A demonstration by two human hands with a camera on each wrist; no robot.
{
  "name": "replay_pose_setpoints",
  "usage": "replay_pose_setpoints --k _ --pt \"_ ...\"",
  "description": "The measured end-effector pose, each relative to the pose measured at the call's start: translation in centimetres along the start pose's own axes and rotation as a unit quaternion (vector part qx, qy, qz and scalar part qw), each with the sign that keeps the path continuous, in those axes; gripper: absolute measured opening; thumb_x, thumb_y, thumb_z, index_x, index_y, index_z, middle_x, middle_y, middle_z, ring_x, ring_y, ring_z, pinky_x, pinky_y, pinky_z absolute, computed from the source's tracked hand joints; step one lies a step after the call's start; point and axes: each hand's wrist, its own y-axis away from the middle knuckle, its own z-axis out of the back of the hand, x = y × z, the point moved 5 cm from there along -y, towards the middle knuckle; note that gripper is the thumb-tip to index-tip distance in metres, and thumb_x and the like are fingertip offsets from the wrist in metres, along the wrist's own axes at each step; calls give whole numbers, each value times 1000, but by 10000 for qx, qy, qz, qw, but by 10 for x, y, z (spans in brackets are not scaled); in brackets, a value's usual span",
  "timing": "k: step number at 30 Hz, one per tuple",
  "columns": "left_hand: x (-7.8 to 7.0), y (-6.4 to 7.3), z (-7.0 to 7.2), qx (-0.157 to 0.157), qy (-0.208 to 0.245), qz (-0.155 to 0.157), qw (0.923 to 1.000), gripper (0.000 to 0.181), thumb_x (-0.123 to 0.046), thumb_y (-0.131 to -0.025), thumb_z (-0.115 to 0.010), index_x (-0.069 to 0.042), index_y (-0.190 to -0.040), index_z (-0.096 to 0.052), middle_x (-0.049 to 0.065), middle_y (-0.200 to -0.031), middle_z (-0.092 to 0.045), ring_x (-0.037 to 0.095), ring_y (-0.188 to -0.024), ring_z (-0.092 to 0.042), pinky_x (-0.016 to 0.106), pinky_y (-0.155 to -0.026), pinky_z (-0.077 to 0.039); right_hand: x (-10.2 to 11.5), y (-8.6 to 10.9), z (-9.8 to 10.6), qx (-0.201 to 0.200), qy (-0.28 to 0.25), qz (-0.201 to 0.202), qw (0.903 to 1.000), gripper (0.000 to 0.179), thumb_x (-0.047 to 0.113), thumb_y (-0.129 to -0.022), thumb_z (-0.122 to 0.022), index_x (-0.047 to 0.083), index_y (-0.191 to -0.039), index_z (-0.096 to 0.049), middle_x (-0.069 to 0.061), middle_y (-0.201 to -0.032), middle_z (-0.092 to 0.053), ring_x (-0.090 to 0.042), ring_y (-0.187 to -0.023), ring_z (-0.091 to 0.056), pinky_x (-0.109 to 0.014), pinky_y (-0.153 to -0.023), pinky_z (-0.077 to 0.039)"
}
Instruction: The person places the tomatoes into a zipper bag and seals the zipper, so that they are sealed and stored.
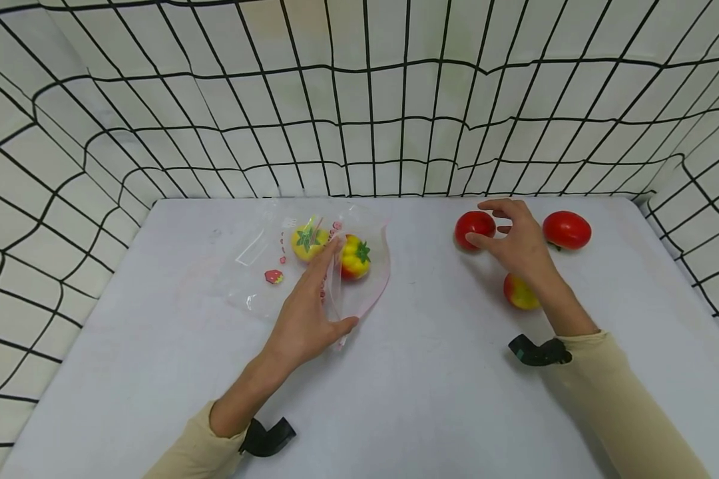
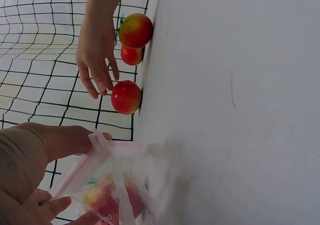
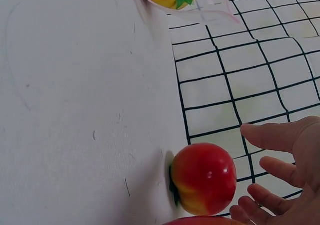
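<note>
While the head view shows two fruits [image 1: 356, 259] inside the clear bag [image 1: 293, 269] near the table's [image 1: 413, 399] far edge, the left wrist view gives only one blurred red-and-yellow shape. The left hand [image 1: 305, 313], fingers straight and thumb spread, touches the bag's mouth. The right hand [image 1: 518, 243], fingers parted, seems to meet the near red tomato [image 1: 472, 226] from the head; the right wrist view reveals a gap. Partly hidden by that hand is a red-and-yellow fruit [image 1: 520, 293]; another red tomato [image 1: 567, 230] lies towards the far right corner. The right wrist view cuts off the bag.
</note>
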Motion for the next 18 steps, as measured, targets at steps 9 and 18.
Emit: replay_pose_setpoints --k 9,18 --pt "0 0 0 4 -31 33 10000 124 -13 -73 -95 -30 -168 -16 -4 -175 -24 24 -161 -28 50 -123 -38 -6 -4 2 117 50 -40 9999 66 18 -90 -81 8 -148 -52 -23 -152 -44 -42 -143 -42 -62 -113 -48" --pt "1 1 -1 6 -5 81 10000 124 -13 -74 -94 -31 -168 -16 -4 -175 -25 25 -160 -31 49 -119 -42 -10 -8 1 348 152 -110 9992 70 17 -90 -80 7 -152 -48 -24 -156 -42 -44 -144 -40 -62 -113 -48"
